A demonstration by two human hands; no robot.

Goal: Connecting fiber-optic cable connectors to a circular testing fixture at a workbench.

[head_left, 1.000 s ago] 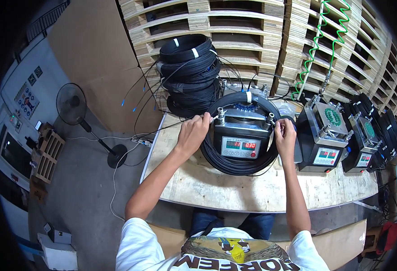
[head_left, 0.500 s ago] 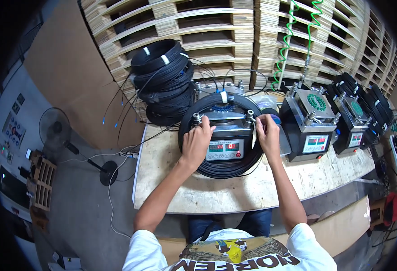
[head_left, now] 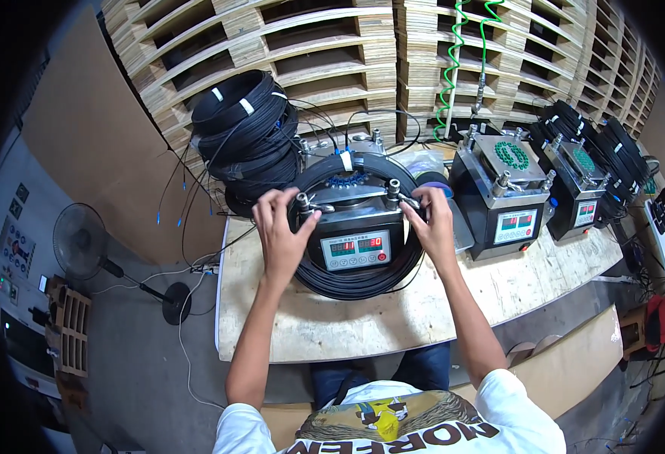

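A coil of black cable (head_left: 355, 286) with a white tie lies round a metal bench machine (head_left: 352, 221) with a lit red and green display (head_left: 355, 249). My left hand (head_left: 278, 236) is at the machine's left front corner post, fingers bent over the coil's edge and thumb spread apart beside a small metal lever (head_left: 322, 208). At the right front post, my right hand (head_left: 436, 227) has thumb and index finger closed on another small lever (head_left: 410, 200). Blue-tipped connectors (head_left: 346, 181) ring the machine's top, partly hidden by the coil and posts.
Stacked black cable coils (head_left: 245, 144) stand at the back left, with loose ends hanging. Two similar machines (head_left: 504, 198) are on the right of the wooden table (head_left: 332, 333), more coils (head_left: 620, 151) beyond. Wooden pallets (head_left: 332, 45) rise behind; a fan (head_left: 82, 234) stands left.
My left hand has moved off the left post's top, its thumb and fingers spreading. My right hand stays by the right post. The display reading has changed, and the view has shifted slightly.
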